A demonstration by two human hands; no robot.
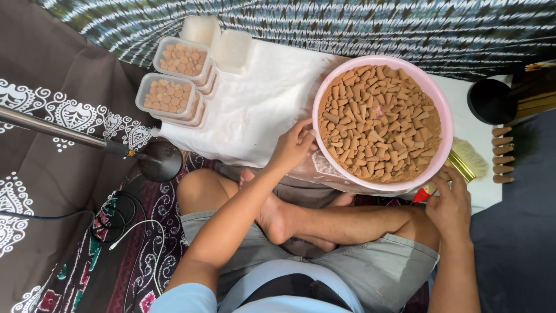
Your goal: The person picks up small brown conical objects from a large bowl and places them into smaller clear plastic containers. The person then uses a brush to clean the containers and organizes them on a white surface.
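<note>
A pink round basin (443, 110) heaped with brown incense cones (379, 124) rests in front of my crossed legs. My left hand (294, 146) grips the basin's left rim with fingers curled over the edge. My right hand (450, 203) sits at the basin's lower right, fingers closed around the red handle of a straw brush (463, 163) that lies partly under the basin.
Stacked clear plastic boxes (168, 95) filled with cones stand on a white cloth (260, 104) at the left, with two empty boxes behind. A metal stand with a dark round base (159, 161) and cables lie left. A black cup (489, 101) stands right.
</note>
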